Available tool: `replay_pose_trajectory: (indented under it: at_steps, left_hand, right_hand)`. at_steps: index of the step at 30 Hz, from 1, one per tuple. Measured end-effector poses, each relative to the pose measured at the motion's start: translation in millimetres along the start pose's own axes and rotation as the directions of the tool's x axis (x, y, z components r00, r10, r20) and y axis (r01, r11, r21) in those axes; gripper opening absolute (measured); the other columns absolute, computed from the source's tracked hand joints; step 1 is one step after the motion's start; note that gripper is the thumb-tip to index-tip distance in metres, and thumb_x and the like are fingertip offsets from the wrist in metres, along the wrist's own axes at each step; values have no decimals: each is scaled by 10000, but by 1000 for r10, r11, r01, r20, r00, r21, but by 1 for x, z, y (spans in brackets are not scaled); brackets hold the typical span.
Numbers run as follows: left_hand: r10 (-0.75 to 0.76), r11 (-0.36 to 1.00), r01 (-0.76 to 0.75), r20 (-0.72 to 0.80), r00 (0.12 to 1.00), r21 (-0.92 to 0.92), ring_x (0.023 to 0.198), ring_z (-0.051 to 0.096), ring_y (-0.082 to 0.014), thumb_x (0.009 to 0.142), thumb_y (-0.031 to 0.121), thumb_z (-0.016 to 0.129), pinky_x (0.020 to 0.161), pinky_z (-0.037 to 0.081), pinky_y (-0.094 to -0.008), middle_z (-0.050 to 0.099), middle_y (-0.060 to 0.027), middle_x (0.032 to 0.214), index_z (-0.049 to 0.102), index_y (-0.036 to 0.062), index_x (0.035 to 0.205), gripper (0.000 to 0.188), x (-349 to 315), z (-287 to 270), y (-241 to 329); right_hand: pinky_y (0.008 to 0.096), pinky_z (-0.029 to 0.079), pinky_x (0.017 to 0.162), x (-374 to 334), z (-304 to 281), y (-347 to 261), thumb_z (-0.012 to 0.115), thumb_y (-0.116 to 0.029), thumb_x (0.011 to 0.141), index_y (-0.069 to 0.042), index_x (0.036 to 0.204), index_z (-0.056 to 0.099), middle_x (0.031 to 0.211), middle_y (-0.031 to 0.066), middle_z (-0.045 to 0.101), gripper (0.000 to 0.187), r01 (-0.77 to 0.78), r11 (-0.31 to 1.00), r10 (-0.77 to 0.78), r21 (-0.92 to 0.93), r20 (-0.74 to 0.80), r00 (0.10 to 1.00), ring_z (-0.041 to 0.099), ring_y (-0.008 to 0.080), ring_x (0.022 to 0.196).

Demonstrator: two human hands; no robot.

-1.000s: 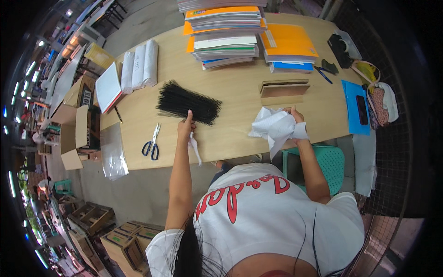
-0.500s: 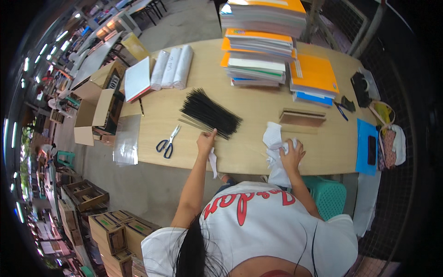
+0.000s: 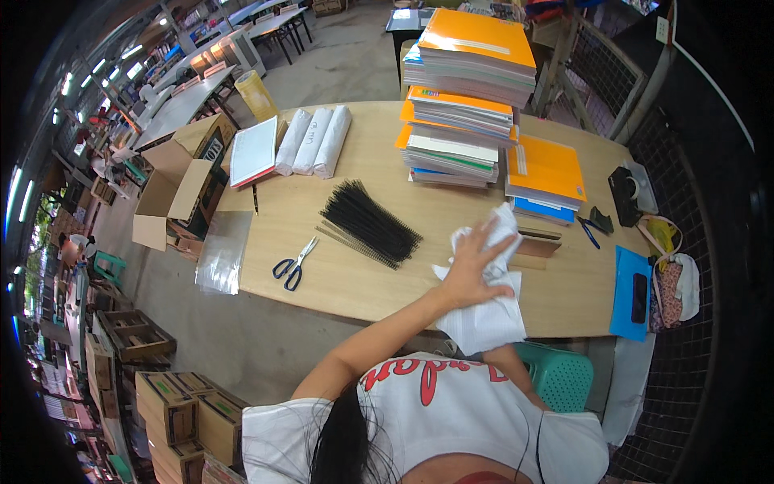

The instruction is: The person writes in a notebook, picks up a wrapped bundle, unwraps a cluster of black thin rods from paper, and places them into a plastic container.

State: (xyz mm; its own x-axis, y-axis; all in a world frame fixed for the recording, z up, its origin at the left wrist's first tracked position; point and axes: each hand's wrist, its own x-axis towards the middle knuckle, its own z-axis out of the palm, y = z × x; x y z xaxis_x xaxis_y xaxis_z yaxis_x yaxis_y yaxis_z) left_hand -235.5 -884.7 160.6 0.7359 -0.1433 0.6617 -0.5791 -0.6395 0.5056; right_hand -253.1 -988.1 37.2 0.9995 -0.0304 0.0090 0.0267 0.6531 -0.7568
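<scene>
My left hand reaches across to the right at the table's near edge. Its thumb and spread fingers grip a crumpled white cloth, part of which bunches up between them while the rest drapes over the edge. Behind this cloth my right forearm disappears, so the right hand and its fingers are hidden. A bundle of black binding coils lies left of the cloth. Scissors with dark blue handles rest left of the coils. Just beyond the cloth is a small brown board piece.
Tall stacks of orange-covered notebooks stand at the back. White rolls, a white-topped pad and clear plastic sheets lie leftward. A blue folder bearing a phone is at the right. A green stool stands below.
My left hand has left the coils and moved right onto the white cloth. The right hand, earlier visible on the cloth, is now hidden behind it. The view has shifted slightly.
</scene>
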Motion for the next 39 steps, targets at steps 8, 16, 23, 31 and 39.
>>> replay_pose_trajectory:
  at_steps: [8, 16, 23, 31, 39]
  left_hand:
    - [224, 889, -1, 432, 874, -459, 1174, 502, -401, 547, 365, 876, 975, 426, -448, 524, -198, 1244, 585, 125, 1197, 751, 0, -11, 15]
    - [228, 919, -271, -173, 958, -287, 745, 550, -338, 599, 23, 713, 672, 457, -374, 569, -145, 825, 510, 28, 788, 278, 54, -24, -26]
    - [195, 560, -69, 50, 979, -826, 905, 556, -280, 651, 83, 668, 824, 452, -381, 526, -154, 911, 484, 29, 936, 344, -42, -39, 54]
    - [552, 596, -228, 187, 813, -770, 1223, 329, -398, 723, 217, 664, 1017, 257, -526, 301, -257, 1335, 399, 40, 1236, 604, -140, -65, 70]
    - [890, -294, -400, -97, -445, -868, 1404, 201, -384, 578, 371, 812, 1059, 151, -673, 270, -75, 1537, 480, 270, 1343, 841, -135, -95, 136]
  right_hand:
    - [375, 484, 880, -20, 11, -36, 543, -292, 923, -70, 1233, 502, 1178, 106, 554, 383, 159, 968, -145, -192, 85, 986, 552, 209, 1078]
    - [565, 434, 945, -58, 81, -84, 402, -708, 871, -117, 1415, 343, 1351, 129, 452, 805, -48, 966, 144, 254, -375, 916, 479, 325, 1201]
    - [363, 472, 959, -97, 82, -58, 659, -404, 838, -53, 1417, 343, 1305, 134, 501, 748, 270, 797, -335, 540, 24, 942, 546, 226, 1138]
    - [337, 516, 897, -212, 57, -10, 656, -208, 843, -25, 1222, 532, 1090, 101, 635, 439, 475, 804, -321, 359, -410, 854, 636, 219, 988]
    - [322, 504, 878, -358, 28, 19, 600, -239, 886, -58, 1142, 549, 1082, 58, 618, 319, 216, 963, -144, 160, -372, 917, 619, 174, 980]
